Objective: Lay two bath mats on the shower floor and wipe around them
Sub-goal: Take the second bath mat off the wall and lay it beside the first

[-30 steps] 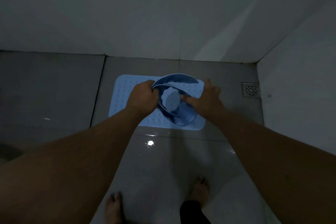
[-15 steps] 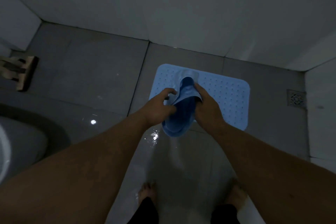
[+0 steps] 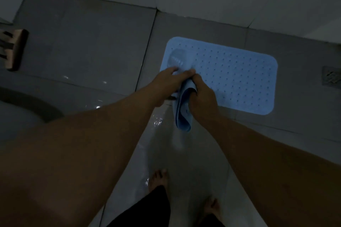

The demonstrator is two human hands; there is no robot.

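Since the earlier frame the second mat [image 3: 183, 108] has collapsed from an open curl into a narrow fold. Left hand [image 3: 166, 86] and right hand [image 3: 202, 97] both grip it above the laid mat [image 3: 230, 79]'s near-left corner. Judged next: unroll it onto the bare floor [image 3: 88, 46] to the left.

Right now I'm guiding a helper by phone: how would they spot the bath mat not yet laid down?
Start at the flat blue mat lying on the grey shower floor near the wall. At its near left corner, both hands hold the second mat. Unlike the flat one, it is folded and hangs down.
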